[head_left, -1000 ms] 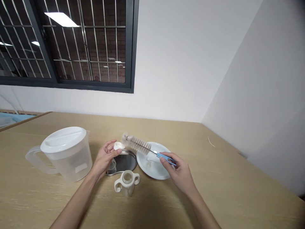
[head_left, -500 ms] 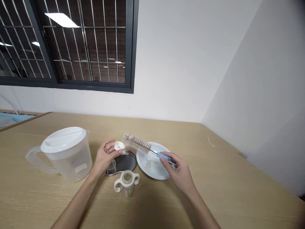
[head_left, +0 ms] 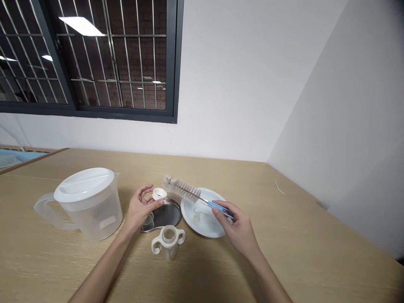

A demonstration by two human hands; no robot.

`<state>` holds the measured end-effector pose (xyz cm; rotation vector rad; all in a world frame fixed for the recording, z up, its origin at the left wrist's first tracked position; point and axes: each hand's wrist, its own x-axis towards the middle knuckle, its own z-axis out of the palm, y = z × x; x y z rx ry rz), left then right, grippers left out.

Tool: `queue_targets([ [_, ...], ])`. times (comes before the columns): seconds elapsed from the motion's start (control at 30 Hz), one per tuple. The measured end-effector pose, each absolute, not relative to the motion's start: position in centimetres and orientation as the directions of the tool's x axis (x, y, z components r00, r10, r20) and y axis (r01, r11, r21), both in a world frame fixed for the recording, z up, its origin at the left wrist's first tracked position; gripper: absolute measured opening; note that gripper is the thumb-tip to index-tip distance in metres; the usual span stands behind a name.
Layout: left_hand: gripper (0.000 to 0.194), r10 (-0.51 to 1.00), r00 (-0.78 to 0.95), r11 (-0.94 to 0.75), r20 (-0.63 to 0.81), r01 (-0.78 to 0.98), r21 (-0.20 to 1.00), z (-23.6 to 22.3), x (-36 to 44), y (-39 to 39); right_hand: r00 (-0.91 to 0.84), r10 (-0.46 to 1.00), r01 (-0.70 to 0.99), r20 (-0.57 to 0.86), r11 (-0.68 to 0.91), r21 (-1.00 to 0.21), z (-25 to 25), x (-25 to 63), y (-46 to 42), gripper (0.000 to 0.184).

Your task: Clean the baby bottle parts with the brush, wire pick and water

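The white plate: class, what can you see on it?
At least one small translucent piece rests on the white plate; the brush and right hand cover parts, hiding anything behind them.

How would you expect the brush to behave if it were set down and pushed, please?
The brush should probably prove stiff: gripped only by its handle in the right hand, it sticks out straight. It looks light, with a slim handle and thin stem. Its rounded bristles might let it roll.

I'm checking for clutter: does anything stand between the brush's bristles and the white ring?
Nothing visible does. The right hand holds the brush with its bristled end close by the white ring in the left hand; whether they touch is unclear.
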<state>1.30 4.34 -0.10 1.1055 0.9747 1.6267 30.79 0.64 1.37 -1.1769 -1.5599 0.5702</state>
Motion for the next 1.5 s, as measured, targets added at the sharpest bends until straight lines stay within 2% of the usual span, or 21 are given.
queue_targets([
  [0.27, 0.074, 0.959, -0.157, -0.273, 0.238, -0.270, 0.923, 0.1, 1.5, 4.4, 0.008, 0.908, 0.341, 0.418, 0.391, -0.855, 1.0, 30.3, 0.1, 0.032],
  [0.53, 0.070, 0.969, -0.110, -0.245, 0.221, -0.308, 0.919, -0.3, 1.0, 4.5, 0.040, 0.896, 0.381, 0.443, 0.396, -0.836, 1.3, 30.8, 0.7, 0.030],
  [0.73, 0.070, 0.970, -0.083, -0.244, 0.230, -0.308, 0.920, -0.1, 1.4, 4.4, 0.002, 0.902, 0.341, 0.432, 0.405, -0.848, 1.2, 30.3, 0.2, 0.031],
  [1.0, 0.073, 0.965, -0.135, -0.258, 0.226, -0.309, 0.916, -0.1, 1.0, 4.6, 0.050, 0.902, 0.337, 0.428, 0.388, -0.858, 1.5, 31.2, 0.7, 0.031],
  [1.2, 0.071, 0.968, -0.080, -0.251, 0.238, -0.264, 0.931, -0.3, 1.3, 4.4, 0.014, 0.897, 0.350, 0.441, 0.409, -0.843, 1.5, 30.5, 0.4, 0.032],
  [1.5, 0.074, 0.957, -0.161, -0.277, 0.241, -0.264, 0.924, -0.4, 0.9, 4.9, 0.037, 0.890, 0.376, 0.454, 0.408, -0.832, 1.5, 30.8, 0.5, 0.030],
])
